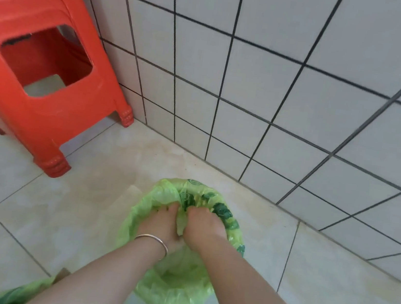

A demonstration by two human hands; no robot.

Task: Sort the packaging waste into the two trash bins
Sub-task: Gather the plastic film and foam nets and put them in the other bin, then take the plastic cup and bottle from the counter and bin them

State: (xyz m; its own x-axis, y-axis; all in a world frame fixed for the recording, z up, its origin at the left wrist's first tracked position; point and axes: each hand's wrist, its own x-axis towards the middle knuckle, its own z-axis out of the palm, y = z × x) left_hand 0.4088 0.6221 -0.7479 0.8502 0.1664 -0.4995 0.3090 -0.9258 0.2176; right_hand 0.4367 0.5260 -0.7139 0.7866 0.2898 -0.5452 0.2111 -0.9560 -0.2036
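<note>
A trash bin lined with a light green plastic bag (140, 215) stands on the floor near the tiled wall. Both my hands reach down into its mouth. My left hand (162, 223), with a silver bangle on the wrist, and my right hand (202, 226) lie side by side, fingers curled into the green liner at the far inner side of the bin. What lies under the hands is hidden. A second green bag (20, 291), probably the other bin's liner, shows at the bottom left edge, with a bit of cardboard (62, 275) beside it.
A stack of red plastic stools (38, 74) stands at the left, in the corner against the white tiled wall (279, 90). Pale floor tiles (330, 283) spread around the bin.
</note>
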